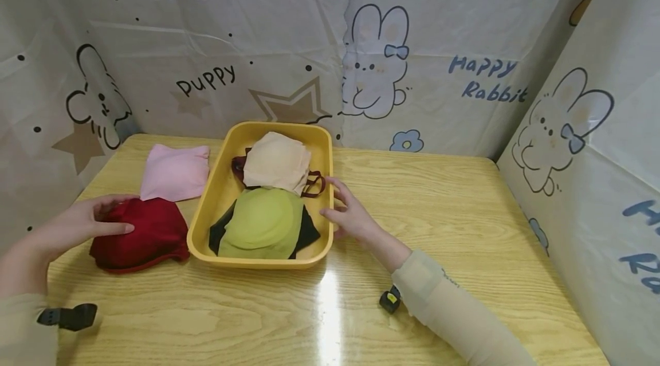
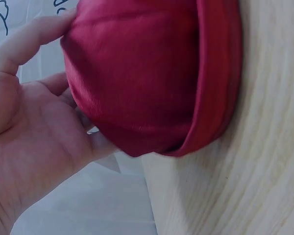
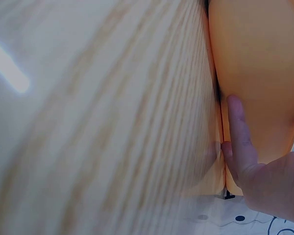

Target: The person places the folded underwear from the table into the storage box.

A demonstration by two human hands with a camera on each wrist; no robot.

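My left hand [image 1: 105, 218] grips a dark red folded bra [image 1: 149, 237] at its left side, thumb on top and fingers behind. In the left wrist view the red bra [image 2: 142, 73] shows a rounded cup and a turned band close over the table. At the right side of a yellow tray [image 1: 258, 263], my right hand [image 1: 356, 217] holds the wall, its thumb over the rim. The right wrist view shows fingers [image 3: 241, 129] along the tray's outer wall [image 3: 259, 63]. Inside the tray lie a beige folded piece [image 1: 275, 162] and a yellow-green one [image 1: 260, 223], with dark fabric beneath.
A pink folded piece [image 1: 175, 171] lies on the wooden table [image 1: 423, 205] left of the tray. Printed cloth walls [image 1: 289, 28] close in the back and both sides. Dark red straps [image 1: 315, 184] show beside the beige piece.
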